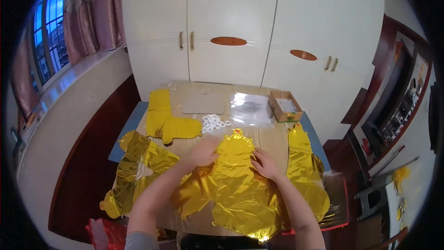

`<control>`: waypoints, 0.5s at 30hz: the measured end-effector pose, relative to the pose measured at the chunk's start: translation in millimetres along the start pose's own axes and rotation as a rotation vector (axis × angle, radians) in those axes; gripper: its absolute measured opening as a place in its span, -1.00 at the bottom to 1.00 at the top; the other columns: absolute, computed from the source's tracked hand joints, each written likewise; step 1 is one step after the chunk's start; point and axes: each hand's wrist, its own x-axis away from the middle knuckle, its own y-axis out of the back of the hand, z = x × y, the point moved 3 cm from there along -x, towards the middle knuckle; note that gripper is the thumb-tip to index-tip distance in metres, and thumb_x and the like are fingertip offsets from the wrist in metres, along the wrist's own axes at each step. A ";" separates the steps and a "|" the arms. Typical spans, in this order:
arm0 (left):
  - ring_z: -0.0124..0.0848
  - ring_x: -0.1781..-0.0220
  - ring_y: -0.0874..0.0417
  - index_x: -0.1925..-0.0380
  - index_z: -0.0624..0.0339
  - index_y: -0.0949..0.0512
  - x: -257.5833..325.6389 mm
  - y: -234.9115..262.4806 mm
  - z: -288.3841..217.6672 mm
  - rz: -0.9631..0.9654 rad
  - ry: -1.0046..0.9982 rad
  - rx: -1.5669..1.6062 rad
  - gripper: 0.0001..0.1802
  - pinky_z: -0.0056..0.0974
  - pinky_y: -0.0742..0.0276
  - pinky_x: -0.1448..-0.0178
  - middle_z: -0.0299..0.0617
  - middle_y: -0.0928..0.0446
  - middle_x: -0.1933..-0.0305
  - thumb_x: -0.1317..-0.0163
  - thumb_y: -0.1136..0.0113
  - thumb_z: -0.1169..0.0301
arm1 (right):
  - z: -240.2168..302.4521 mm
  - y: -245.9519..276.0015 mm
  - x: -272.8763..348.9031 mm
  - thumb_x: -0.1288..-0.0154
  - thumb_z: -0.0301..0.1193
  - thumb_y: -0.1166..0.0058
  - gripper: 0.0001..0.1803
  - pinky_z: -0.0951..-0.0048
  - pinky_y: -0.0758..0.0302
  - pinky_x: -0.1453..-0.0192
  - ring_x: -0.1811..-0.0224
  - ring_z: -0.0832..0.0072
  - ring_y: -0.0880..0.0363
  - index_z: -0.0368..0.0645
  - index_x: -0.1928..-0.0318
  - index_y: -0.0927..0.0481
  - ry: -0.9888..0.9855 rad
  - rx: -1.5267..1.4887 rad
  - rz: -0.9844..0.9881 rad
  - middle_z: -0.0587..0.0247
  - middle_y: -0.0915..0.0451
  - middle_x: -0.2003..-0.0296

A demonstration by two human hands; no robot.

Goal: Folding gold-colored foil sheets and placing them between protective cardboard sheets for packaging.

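A flat, crinkled gold foil balloon (238, 176) lies in front of me on the table, with small tabs along its edge and a reddish spot at its top. My left hand (205, 152) is at its upper left edge; motion smears the fingers, so their hold is unclear. On the opposite edge, my right hand (265, 163) has its bent fingers closed on the foil. More flat gold foil balloons lie around: a folded foil balloon (159, 122) at the far left, a shiny foil balloon (134, 169) near the left edge, and another foil balloon (303, 171) on the right.
White rings (212, 123) lie piled beyond my left hand. Behind them are a flat grey piece (203, 103), a clear plastic sheet (252, 109) and an open cardboard box (285, 106). A white cabinet (226, 14) stands behind the table. Red-edged bags (104, 234) sit below.
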 end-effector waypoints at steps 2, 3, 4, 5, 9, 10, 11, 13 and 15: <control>0.01 -0.41 -0.29 -0.19 0.21 -0.44 8.2 21.6 46.1 -0.025 0.154 -0.067 -0.36 0.06 -0.12 -0.47 0.05 -0.34 -0.36 -0.23 -0.14 0.02 | -9.6 -0.1 -2.5 -0.31 -0.23 -0.10 -0.50 0.17 -0.26 -0.40 -0.32 0.00 -0.30 -0.23 -0.18 -0.47 -0.036 -0.038 -0.036 -0.10 -0.40 -0.23; 0.01 -0.38 -0.33 -0.16 0.23 -0.46 14.8 37.1 55.1 -0.023 0.242 -0.167 -0.38 0.03 -0.16 -0.46 0.06 -0.37 -0.33 -0.21 -0.16 0.05 | -8.3 0.2 -6.9 -0.31 -0.23 -0.10 -0.51 0.17 -0.27 -0.39 -0.32 0.00 -0.31 -0.22 -0.18 -0.48 -0.029 -0.014 -0.039 -0.09 -0.41 -0.23; 0.00 -0.39 -0.33 -0.17 0.23 -0.46 22.5 46.1 62.5 -0.010 0.280 -0.200 -0.39 0.02 -0.17 -0.45 0.05 -0.38 -0.32 -0.21 -0.15 0.07 | -1.1 -0.8 -12.4 -0.31 -0.24 -0.10 -0.51 0.17 -0.27 -0.39 -0.31 0.01 -0.32 -0.22 -0.17 -0.48 -0.020 0.006 -0.039 -0.09 -0.42 -0.22; -0.02 -0.39 -0.32 -0.17 0.23 -0.46 28.9 53.8 69.4 0.003 0.318 -0.232 -0.40 0.01 -0.19 -0.44 0.05 -0.38 -0.32 -0.21 -0.14 0.09 | 7.4 -1.9 -18.6 -0.30 -0.24 -0.10 -0.52 0.17 -0.28 -0.38 -0.31 0.01 -0.32 -0.22 -0.17 -0.48 -0.012 0.027 -0.040 -0.08 -0.42 -0.22; 0.00 -0.29 -0.43 -0.10 0.27 -0.50 55.5 68.5 121.8 -0.146 0.374 -0.173 -0.51 0.00 -0.33 -0.34 0.08 -0.47 -0.21 -0.24 -0.07 0.20 | 72.9 -29.8 -83.8 -0.24 -0.31 -0.10 -0.56 0.13 -0.37 -0.28 -0.15 0.02 -0.45 -0.22 -0.11 -0.50 0.259 0.081 0.068 -0.01 -0.53 -0.08; 0.00 -0.23 -0.47 -0.05 0.25 -0.53 60.8 71.3 132.9 -0.186 0.408 -0.111 -0.55 -0.01 -0.37 -0.28 0.08 -0.51 -0.15 -0.24 -0.05 0.23 | 91.0 -39.0 -100.0 -0.24 -0.30 -0.10 -0.56 0.13 -0.38 -0.25 -0.11 0.03 -0.47 -0.22 -0.09 -0.50 0.302 0.100 0.108 0.00 -0.54 -0.06; 0.00 -0.16 -0.52 0.00 0.24 -0.56 66.6 74.3 144.7 -0.225 0.443 -0.051 -0.60 -0.02 -0.42 -0.23 0.09 -0.54 -0.09 -0.24 -0.02 0.26 | 110.8 -48.2 -117.0 -0.24 -0.29 -0.09 -0.57 0.13 -0.40 -0.22 -0.08 0.04 -0.49 -0.23 -0.08 -0.50 0.345 0.117 0.149 0.01 -0.55 -0.03; 0.00 -0.05 -0.58 0.09 0.19 -0.60 74.8 77.4 160.0 -0.242 0.509 0.034 -0.66 -0.03 -0.48 -0.13 0.08 -0.59 0.02 -0.23 0.00 0.30 | 134.7 -76.6 -144.1 -0.24 -0.26 -0.08 -0.55 0.13 -0.43 -0.17 -0.03 0.05 -0.52 -0.24 -0.08 -0.50 0.398 0.175 0.211 0.00 -0.57 0.02; -0.01 0.06 -0.62 0.18 0.13 -0.63 80.3 73.3 170.3 -0.193 0.576 0.081 -0.72 -0.05 -0.52 -0.04 0.05 -0.63 0.14 -0.22 0.02 0.34 | 134.8 -117.1 -174.9 -0.23 -0.24 -0.06 -0.52 0.14 -0.46 -0.13 0.01 0.06 -0.55 -0.24 -0.10 -0.49 0.417 0.252 0.256 -0.02 -0.58 0.06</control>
